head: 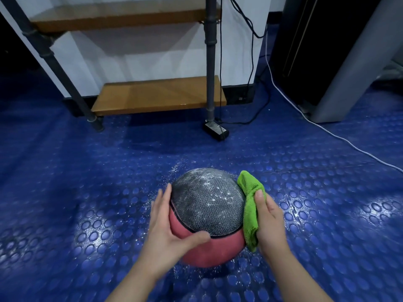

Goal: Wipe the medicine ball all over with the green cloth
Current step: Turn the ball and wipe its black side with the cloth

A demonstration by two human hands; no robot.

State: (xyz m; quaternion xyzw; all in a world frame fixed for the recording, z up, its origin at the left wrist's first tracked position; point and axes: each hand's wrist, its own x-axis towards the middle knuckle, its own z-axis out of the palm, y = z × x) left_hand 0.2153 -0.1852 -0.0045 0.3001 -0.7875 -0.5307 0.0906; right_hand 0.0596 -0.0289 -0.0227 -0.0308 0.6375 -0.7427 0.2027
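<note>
Head view: the medicine ball [207, 205] rests on the blue studded floor [87, 192], in the near centre of the scene, between both hands. The ball is round and has no long axis. Its dark panel, with a fine white lattice pattern, faces up and slightly toward the camera; its pink panel faces the near side, and a dark seam separates the two. White specks cover the dark panel and lie scattered on the floor around the ball. The left hand [165, 227] rests on the left side of the ball, with its fingers extended and close together along the curve and its thumb laid across the near pink panel, just under the seam. The green cloth [250, 210] lies bunched against the right side of the ball, with its long axis running from near to far. The right hand [270, 223] presses the cloth against the ball, its thumb straight on the fabric; its other fingers are hidden, so their curl cannot be told. A wooden shelf [159, 94] on grey posts stands on the far side, with black cables [253, 62] to its right.
</note>
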